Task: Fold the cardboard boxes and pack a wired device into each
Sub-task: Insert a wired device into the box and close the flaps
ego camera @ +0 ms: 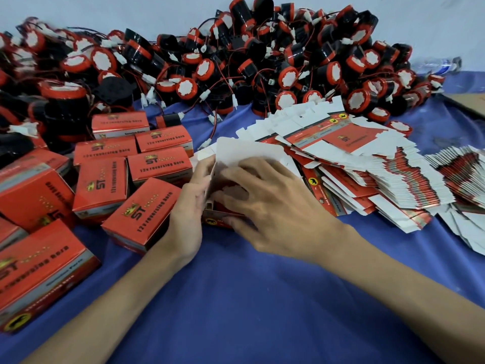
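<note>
A half-formed red and white cardboard box (244, 151) stands on the blue cloth in the middle, its white flaps up. My left hand (190, 203) holds its left side, thumb on the flap edge. My right hand (273, 203) covers the box from the right, its spread fingers pressing on the box; its motion is blurred. A fanned stack of flat unfolded boxes (367, 166) lies just right of my hands. A big heap of black and red wired devices (236, 61) with white connectors fills the back of the table.
Several closed red boxes (143, 211) marked "12v reversing horn" lie at the left. A second fan of flat boxes (464, 174) sits at the far right. Bare blue cloth (249, 298) spreads in front. A brown board edge (469, 103) shows at the right.
</note>
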